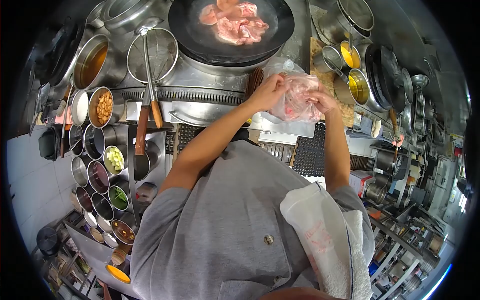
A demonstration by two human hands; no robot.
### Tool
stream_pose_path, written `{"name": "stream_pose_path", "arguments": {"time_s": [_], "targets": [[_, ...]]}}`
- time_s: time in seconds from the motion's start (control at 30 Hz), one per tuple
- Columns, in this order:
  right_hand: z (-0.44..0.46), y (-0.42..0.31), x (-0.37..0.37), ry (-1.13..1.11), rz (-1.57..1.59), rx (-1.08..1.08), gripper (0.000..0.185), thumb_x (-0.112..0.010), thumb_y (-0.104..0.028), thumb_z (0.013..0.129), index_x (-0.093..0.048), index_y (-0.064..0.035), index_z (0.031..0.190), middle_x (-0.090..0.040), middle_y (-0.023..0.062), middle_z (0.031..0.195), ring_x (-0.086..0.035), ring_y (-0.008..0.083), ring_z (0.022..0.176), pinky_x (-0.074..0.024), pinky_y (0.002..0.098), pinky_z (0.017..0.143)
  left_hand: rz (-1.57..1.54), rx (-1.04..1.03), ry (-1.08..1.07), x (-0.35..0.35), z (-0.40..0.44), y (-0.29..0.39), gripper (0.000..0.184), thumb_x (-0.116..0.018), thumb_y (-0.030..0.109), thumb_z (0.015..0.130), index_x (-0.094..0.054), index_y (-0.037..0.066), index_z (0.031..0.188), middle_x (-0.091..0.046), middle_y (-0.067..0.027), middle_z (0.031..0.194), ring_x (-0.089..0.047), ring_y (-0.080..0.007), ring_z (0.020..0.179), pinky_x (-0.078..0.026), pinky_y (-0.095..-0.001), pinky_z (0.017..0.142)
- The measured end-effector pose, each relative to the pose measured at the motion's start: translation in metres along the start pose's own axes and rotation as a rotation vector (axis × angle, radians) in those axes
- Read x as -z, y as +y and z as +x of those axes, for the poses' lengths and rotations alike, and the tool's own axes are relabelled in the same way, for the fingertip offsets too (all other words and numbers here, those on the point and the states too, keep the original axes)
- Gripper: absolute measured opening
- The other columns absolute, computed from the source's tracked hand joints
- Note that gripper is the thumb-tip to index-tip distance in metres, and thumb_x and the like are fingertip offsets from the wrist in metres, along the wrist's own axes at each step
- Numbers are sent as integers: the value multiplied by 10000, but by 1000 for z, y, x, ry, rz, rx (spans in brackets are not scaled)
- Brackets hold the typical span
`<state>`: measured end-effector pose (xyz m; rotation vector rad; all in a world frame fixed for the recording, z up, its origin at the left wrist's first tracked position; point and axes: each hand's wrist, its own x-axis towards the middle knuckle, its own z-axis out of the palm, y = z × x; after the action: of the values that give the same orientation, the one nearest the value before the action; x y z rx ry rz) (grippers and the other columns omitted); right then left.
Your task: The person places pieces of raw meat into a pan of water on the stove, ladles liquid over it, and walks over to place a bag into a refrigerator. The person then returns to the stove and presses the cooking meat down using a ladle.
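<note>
A clear plastic bag (295, 102) with pink raw meat inside is between my two hands, just in front of the stove. My left hand (270, 92) pinches the bag's left upper side, fingers closed on the plastic. On the other side my right hand (322, 98) grips the bag, its fingers curled into the film. Beyond the bag sits a large black wok (182, 30) holding several pieces of pale pink raw meat (240, 27). Dark bristles of what looks like a brush (254, 82) stand beside my left hand.
A wire strainer (145, 55) and a ladle (148, 27) with wooden handles lie left of the wok. Pots of yellow liquid (358, 87) stand at right. Several ingredient tins (115, 159) line the left side, near a pot of brown liquid (92, 65).
</note>
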<state>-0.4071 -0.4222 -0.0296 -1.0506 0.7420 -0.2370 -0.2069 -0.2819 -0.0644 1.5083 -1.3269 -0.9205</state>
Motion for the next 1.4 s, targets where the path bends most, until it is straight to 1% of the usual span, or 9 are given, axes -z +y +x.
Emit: {"name": "stream_pose_path", "arguments": {"time_s": [0.07,0.3,0.5,0.73,0.8,0.97,1.03,1.17,1.4], "targets": [[-8,-24,-44,49,-238,24,507,-720,7,698,-510,4,1160,-618,55,987,-600,125,875,-494,257,743,-129,-101,318,-20,5,-11,380,-615,360,852,-536,33,1029,-581,-146,970,-573,-278,923,-436,-368,815],[-17,-31,-51,-13,-650,51,512,-775,-54,668,-544,10,1120,-608,60,1031,-590,143,896,-499,292,790,-362,106,108,-9,3,20,259,-613,249,820,-556,0,860,-570,-154,851,-553,-210,769,-439,-336,696],[-33,-15,-42,124,-245,13,582,-758,-32,670,-490,40,1182,-592,84,1037,-611,171,883,-510,295,789,-200,329,233,-25,11,3,36,-501,21,773,-481,14,744,-590,-123,790,-552,-214,711,-440,-358,605],[-12,-16,-27,-178,173,285,465,-643,-164,774,-472,-8,1177,-607,129,950,-625,220,806,-542,314,724,-836,656,399,-12,13,-22,167,-409,-52,792,-501,37,900,-521,-69,801,-534,-166,692,-448,-314,552],[-3,-24,-36,-94,396,57,396,-606,-179,812,-505,-15,1158,-620,141,963,-631,226,820,-546,328,718,-931,730,382,-10,3,-22,191,-404,-52,793,-493,37,937,-517,-77,807,-545,-169,710,-462,-322,547],[68,-44,-29,131,578,103,360,-548,-253,899,-577,41,1104,-643,124,1056,-627,233,933,-529,366,815,-968,703,407,-25,-2,-60,155,-435,-2,819,-488,61,950,-512,-50,805,-520,-152,626,-421,-313,476],[93,-69,-41,316,336,167,338,-557,-304,900,-611,-12,1060,-662,65,951,-638,184,847,-530,330,789,-911,717,385,-16,-7,-51,136,-446,16,825,-491,70,941,-506,-40,787,-497,-142,598,-393,-302,459],[140,-103,-59,621,-116,261,309,-695,-325,791,-586,-46,865,-598,26,738,-594,131,556,-480,223,395,-851,736,346,-6,-13,-35,92,-475,40,817,-502,95,885,-486,-19,722,-441,-117,541,-327,-273,429],[186,-120,-58,952,-489,479,255,-716,-145,760,-578,11,907,-602,65,758,-618,182,622,-546,285,511,-851,649,304,-8,-16,-39,111,-487,9,770,-498,108,821,-477,-11,683,-436,-109,513,-318,-272,415]]}}
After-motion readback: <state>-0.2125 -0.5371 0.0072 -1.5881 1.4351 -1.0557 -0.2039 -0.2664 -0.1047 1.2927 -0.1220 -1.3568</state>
